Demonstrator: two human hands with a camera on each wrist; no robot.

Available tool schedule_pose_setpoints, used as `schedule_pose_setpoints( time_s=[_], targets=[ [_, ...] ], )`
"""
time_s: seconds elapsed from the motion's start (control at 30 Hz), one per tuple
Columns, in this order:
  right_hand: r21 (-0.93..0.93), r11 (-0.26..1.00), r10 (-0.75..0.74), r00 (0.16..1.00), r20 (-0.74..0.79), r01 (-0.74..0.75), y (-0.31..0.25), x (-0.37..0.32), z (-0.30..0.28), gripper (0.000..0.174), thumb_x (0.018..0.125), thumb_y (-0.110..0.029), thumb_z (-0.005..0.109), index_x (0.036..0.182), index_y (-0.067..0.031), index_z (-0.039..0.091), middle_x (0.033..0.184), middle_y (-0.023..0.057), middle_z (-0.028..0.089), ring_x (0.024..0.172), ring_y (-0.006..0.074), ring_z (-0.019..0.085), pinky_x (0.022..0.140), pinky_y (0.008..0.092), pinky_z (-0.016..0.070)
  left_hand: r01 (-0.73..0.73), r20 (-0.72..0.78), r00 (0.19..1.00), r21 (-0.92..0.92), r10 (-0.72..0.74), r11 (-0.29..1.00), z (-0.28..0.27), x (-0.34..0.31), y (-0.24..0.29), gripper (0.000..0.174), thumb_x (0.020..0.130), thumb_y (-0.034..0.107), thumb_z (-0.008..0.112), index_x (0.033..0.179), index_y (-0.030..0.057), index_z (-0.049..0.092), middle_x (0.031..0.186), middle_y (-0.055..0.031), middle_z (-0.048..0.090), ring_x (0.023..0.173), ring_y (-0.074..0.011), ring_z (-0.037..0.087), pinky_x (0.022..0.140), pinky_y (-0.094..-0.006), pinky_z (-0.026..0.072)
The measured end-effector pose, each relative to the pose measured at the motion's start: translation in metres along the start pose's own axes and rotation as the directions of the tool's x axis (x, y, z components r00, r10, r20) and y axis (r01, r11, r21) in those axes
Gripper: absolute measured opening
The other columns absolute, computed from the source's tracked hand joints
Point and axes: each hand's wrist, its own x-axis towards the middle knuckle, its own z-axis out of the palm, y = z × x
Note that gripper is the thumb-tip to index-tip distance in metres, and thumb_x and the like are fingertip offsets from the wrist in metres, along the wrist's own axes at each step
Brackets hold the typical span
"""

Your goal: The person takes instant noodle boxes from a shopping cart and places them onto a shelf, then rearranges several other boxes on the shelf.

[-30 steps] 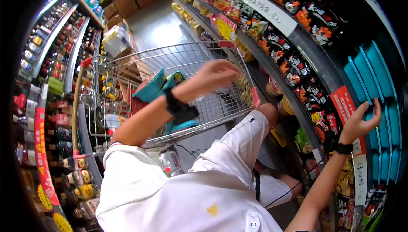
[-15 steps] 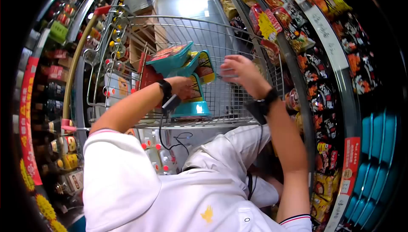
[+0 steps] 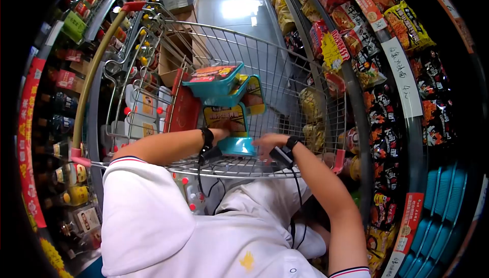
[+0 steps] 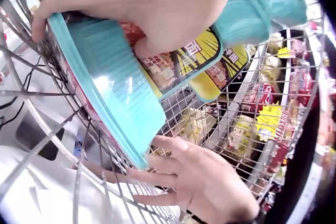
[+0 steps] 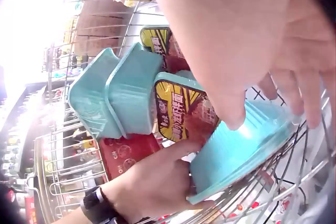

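In the head view a teal tub (image 3: 238, 146) lies on its side at the cart's near side. The left hand (image 3: 221, 133) reaches down beside it; in the left wrist view that hand (image 4: 142, 6) grips the tub (image 4: 110, 82), thumb and fingers on opposite sides of it. The right hand (image 3: 271, 146) is at the tub's right, fingers extended; in the left wrist view its fingertips are at the tub's lower end. A labelled noodle tub (image 3: 224, 117) stands just behind, with more teal tubs (image 3: 211, 87) stacked beyond it.
The wire cart (image 3: 265, 43) surrounds the tubs, its wooden-coloured handle (image 3: 97, 74) at left. A red box (image 3: 184, 110) lies inside. Bottle shelves line the left; noodle packets (image 3: 384, 140) fill the right shelf, with teal tubs (image 3: 433, 217) low at right.
The right hand has moved from the right shelf into the cart, down beside the tub. The left hand has moved down to the tub and grips it. The view has swung toward the cart.
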Motion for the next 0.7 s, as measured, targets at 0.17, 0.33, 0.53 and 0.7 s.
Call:
schedule_pose_setpoints(
  time_s=[0.17, 0.33, 0.53, 0.7],
  targets=[
    [-0.042, 0.995, -0.094, 0.994, -0.049, 0.092, 0.005, -0.003, -0.003, 0.078, 0.089, -0.049, 0.070, 0.134, 0.0111, 0.049, 0.114, 0.0300, 0.065, 0.088, 0.0282, 0.073, 0.067, 0.0395, 0.0635, 0.144, 0.281, 0.953, -0.092, -0.113, 0.985, -0.010, 0.013, -0.008, 0.036, 0.099, 0.023, 0.054, 0.133, 0.0146, 0.060, 0.128, -0.0060, 0.066, 0.113, -0.0198, 0.063, 0.094, -0.0317, 0.0509],
    [-0.401, 0.915, -0.118, 0.983, -0.141, 0.052, -0.007, -0.035, -0.014, 0.058, 0.087, -0.051, 0.071, 0.102, 0.0049, 0.066, 0.087, 0.0123, 0.070, 0.074, 0.0215, 0.072, 0.064, 0.0326, 0.0577, -0.473, 0.572, 0.819, 0.627, 0.046, 0.619, -0.024, -0.011, 0.045, 0.041, 0.096, 0.018, 0.058, 0.135, 0.0084, 0.053, 0.123, -0.0104, 0.065, 0.112, -0.0232, 0.063, 0.091, -0.0338, 0.0534],
    [-0.572, 0.796, -0.472, 0.791, -0.388, 0.195, -0.006, -0.105, -0.018, 0.055, 0.072, -0.043, 0.082, 0.089, 0.0059, 0.066, 0.087, 0.0185, 0.069, 0.085, 0.0320, 0.069, 0.074, 0.0407, 0.0523, 0.212, 0.287, 0.931, 0.071, -0.223, 0.975, -0.004, -0.023, 0.089, 0.051, 0.097, 0.026, 0.062, 0.141, 0.0150, 0.039, 0.129, -0.0082, 0.056, 0.109, -0.0274, 0.062, 0.079, -0.0432, 0.0577],
    [-0.769, 0.637, -0.764, -0.086, -0.639, 0.053, 0.030, -0.191, -0.003, 0.045, 0.078, -0.009, 0.068, 0.121, 0.0028, 0.059, 0.109, 0.0236, 0.056, 0.108, 0.0427, 0.055, 0.093, 0.0454, 0.0472, -0.111, 0.383, 0.914, -0.087, 0.136, 0.990, 0.040, -0.098, 0.179, 0.060, 0.099, 0.053, 0.051, 0.147, 0.0170, 0.043, 0.141, -0.0062, 0.051, 0.124, -0.0201, 0.053, 0.092, -0.0388, 0.0485]
  ],
)
